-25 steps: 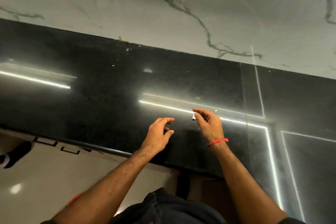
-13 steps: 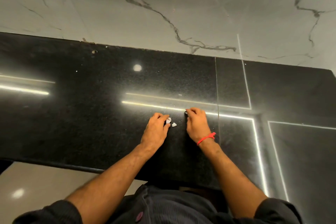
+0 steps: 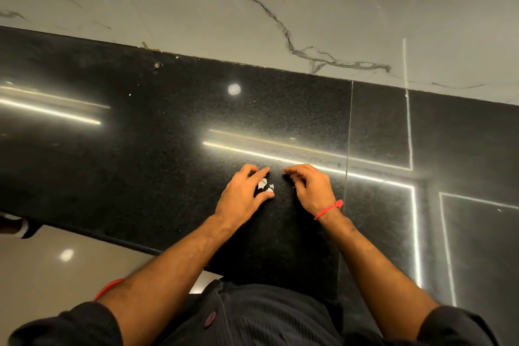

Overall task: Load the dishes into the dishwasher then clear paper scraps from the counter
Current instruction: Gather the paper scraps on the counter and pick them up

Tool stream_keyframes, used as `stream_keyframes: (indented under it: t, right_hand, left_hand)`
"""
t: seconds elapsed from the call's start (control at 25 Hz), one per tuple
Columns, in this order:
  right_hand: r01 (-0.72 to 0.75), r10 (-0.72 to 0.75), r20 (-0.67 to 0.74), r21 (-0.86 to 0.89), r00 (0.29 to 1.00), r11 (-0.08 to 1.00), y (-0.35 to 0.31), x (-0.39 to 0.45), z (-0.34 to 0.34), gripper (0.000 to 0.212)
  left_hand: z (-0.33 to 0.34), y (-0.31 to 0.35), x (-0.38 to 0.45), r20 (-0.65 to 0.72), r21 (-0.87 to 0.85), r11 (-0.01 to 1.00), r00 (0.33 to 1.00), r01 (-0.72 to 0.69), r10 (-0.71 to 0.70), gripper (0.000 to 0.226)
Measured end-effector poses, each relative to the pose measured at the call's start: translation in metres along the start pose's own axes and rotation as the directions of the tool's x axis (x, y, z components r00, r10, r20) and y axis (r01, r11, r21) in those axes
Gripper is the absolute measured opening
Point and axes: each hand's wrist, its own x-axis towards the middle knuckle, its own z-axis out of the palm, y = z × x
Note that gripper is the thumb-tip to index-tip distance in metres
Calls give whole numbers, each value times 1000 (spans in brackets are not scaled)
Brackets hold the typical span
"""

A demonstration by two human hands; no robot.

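Two hands on the black desk (image 3: 168, 149), close to its near edge, both knuckles-up. We see the left hand (image 3: 243, 195) with fingers loosely curved and spread, fingertips and thumb touching the desk, cupped around three small white paper scraps (image 3: 265, 185) that lie flat on the surface just beside its index finger and thumb; we can't tell if any scrap is actually pinched. Right hand (image 3: 310, 189) sits just to the right of the scraps, fingers curled under toward the desk; a tiny white speck shows at its fingers, but whether it grips anything we cannot tell. Red thread band (image 3: 328, 208) on the right wrist. Desk's far edge meets a white veined marble wall (image 3: 252, 8). Bright strip-light reflections run across the desk. Glossy beige floor (image 3: 42, 270) shows past the near edge at left.
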Motion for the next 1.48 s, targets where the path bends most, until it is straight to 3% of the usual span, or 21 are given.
stream_keyframes:
  t: [0.24,0.4,0.48,0.6,0.76,0.96,1.04,1.12,1.2,1.32,1.48]
  right_hand:
    - [-161,164,7,227,986,960,6,-4,-1,27]
    - [-158,162,1,214,987,964,3,-7,-4,25]
    - [-93,101,-72,104,992,990,4,-11,-6,25]
    - [-8,3,-128,-37,992,999,9,-19,-3,23]
    - [59,-59,7,-163,998,985,10,-21,10,22]
    - [151,-135,78,-260,988,954,8,-9,16,15]
    - [37,-28,71,-128,997,991,7,-3,14,18]
    - [-234,226,61,195,972,952,-1,8,13,24]
    - [-281,267,87,322,960,904,-10,19,21,21]
    - [-24,16,159,52,987,998,-28,28,43,23]
    - [379,-354,161,-171,921,909,-39,24,76,14]
  left_hand:
    - [6,7,9,-32,36,994,994,-108,109,25]
    - [8,7,12,15,103,984,990,-143,142,8]
    - [8,9,17,58,68,993,994,-94,91,9]
    - [1,10,20,-32,-242,969,997,59,-68,6]
    - [-13,-12,6,-108,-413,881,948,230,-298,6]
    - [-21,-22,-13,-55,-465,835,931,295,-360,5]
    - [-24,-22,-19,-43,-502,809,926,306,-376,6]
    - [-29,-24,-24,-41,-559,760,905,331,-424,6]
    - [-34,-29,-28,-56,-604,719,881,345,-471,7]
    - [-44,-39,-39,-63,-625,686,851,373,-521,4]
    - [-54,-57,-62,-72,-641,660,825,391,-560,4]
